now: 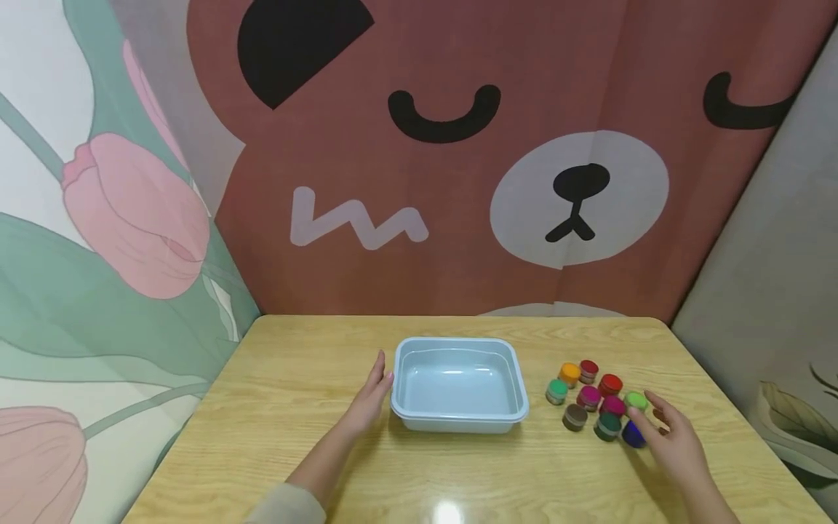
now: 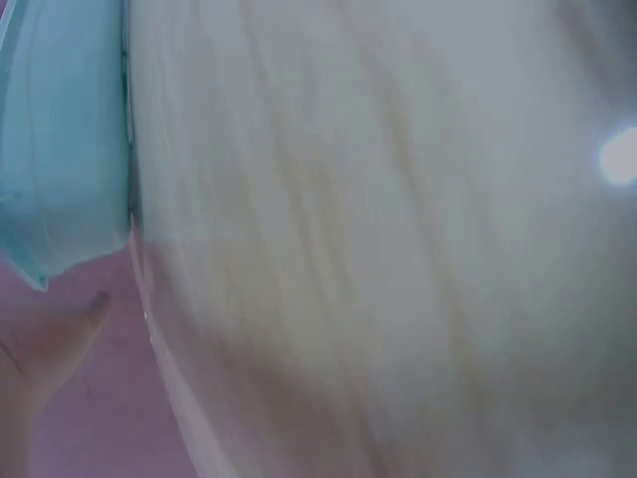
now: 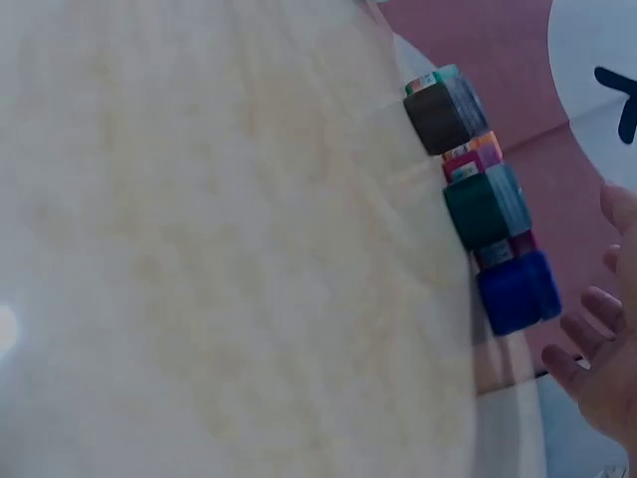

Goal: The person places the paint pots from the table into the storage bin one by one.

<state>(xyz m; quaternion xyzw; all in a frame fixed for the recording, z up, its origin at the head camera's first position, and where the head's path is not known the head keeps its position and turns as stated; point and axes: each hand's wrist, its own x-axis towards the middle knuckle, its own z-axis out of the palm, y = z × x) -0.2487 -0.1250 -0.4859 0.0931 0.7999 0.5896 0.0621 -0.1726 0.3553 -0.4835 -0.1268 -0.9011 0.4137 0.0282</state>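
Observation:
A light blue plastic basin [image 1: 458, 418] stands on the wooden table. Along its left wall lies my left hand [image 1: 368, 402], fingers extended at the rim. In the left wrist view, part of that hand [image 2: 50, 349] appears below the basin [image 2: 75, 129]. My right hand [image 1: 677, 444] hovers at the right edge of a group of small paint jars, fingers spread and nothing gripped. Nearest to it are a light green jar [image 1: 635, 401] and a blue jar [image 1: 633, 435]. The right wrist view shows a gap between this hand [image 3: 602, 358] and the blue jar [image 3: 520, 293].
Left of the right hand stand a dark green jar [image 1: 607, 427], a brown jar [image 1: 575, 418], a teal jar [image 1: 557, 392], an orange jar [image 1: 569, 375] and several red and magenta ones. A bear-patterned curtain [image 1: 458, 276] hangs behind the table [image 1: 314, 349].

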